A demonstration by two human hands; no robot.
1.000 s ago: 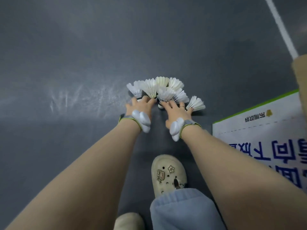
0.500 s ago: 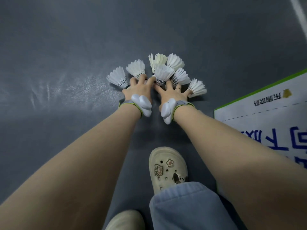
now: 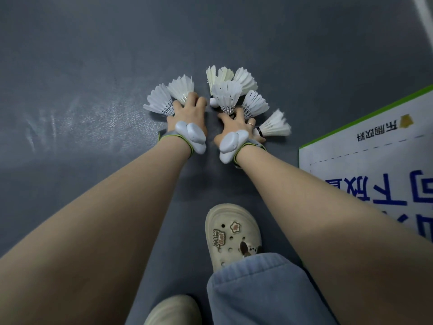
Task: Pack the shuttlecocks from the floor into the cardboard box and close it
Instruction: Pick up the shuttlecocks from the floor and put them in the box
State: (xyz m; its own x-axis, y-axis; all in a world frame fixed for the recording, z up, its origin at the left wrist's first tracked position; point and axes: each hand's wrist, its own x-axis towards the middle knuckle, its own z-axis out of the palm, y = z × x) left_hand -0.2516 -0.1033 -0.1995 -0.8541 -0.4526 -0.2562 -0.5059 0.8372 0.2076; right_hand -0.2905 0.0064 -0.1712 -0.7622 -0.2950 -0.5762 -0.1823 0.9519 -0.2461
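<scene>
Several white feather shuttlecocks fan out above the grey floor in the middle of the view. My left hand (image 3: 187, 113) grips two shuttlecocks (image 3: 172, 96) by their cork ends, feathers pointing up and left. My right hand (image 3: 236, 124) holds a bunch of several shuttlecocks (image 3: 230, 91), and one more shuttlecock (image 3: 274, 125) sticks out to the right beside its little finger. The cork ends are mostly hidden by my fingers. A white panel of the cardboard box (image 3: 365, 158), with a green edge and blue print, lies at the right.
My cream clog (image 3: 232, 233) stands on the grey floor (image 3: 93, 66) below my hands, with a blue trouser leg (image 3: 264, 292) over it and a second shoe (image 3: 173, 310) at the bottom edge. A white court line (image 3: 424, 12) crosses the top right corner.
Both hands have spread apart a little, splitting the shuttlecocks into a left pair and a right bunch. The view has tilted, so the hands and box panel sit differently in it.
</scene>
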